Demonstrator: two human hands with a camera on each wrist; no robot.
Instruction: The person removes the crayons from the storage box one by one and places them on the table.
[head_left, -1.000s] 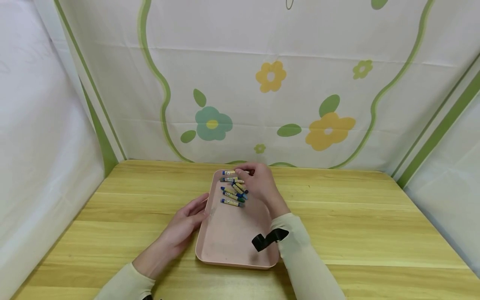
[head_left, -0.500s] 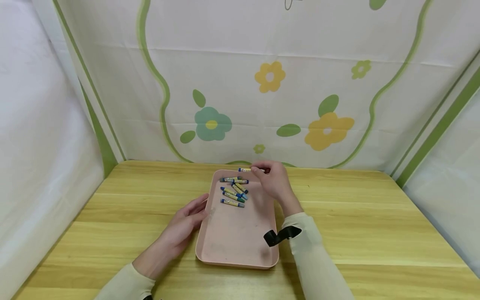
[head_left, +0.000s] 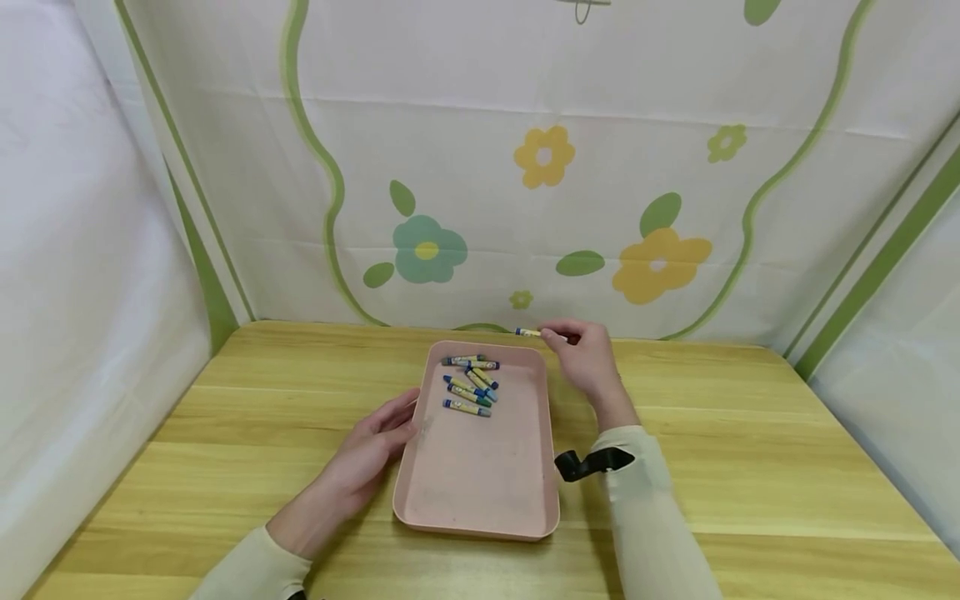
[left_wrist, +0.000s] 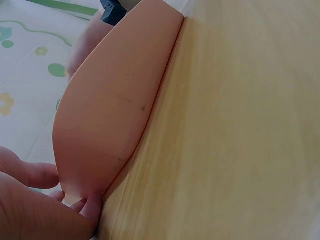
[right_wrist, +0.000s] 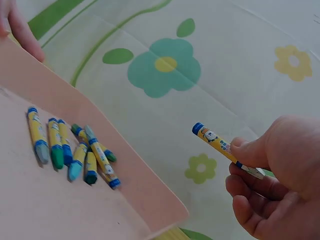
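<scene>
My right hand (head_left: 588, 362) pinches a crayon (right_wrist: 215, 140) between thumb and fingers, beyond the far right corner of a shallow pink tray (head_left: 480, 479). The crayon has a yellow wrapper with blue bands; its pale end lies by the fingers and its blue end points left. Several wrapped crayons (right_wrist: 64, 145) lie at the tray's far left, some crossing each other, with green, blue and grey tips. My left hand (head_left: 367, 450) rests against the tray's left wall (left_wrist: 110, 110), its fingers fairly straight and touching the outside.
The tray stands on a wooden table (head_left: 720, 450). Behind the table hangs a white curtain (head_left: 495, 192) printed with flowers, and more white cloth closes both sides. A black strap (head_left: 596, 462) goes round the right sleeve, its end sticking out.
My right hand has carried the crayon from the tray's far end out to the right, past the rim. The left hand and the tray stay where they were.
</scene>
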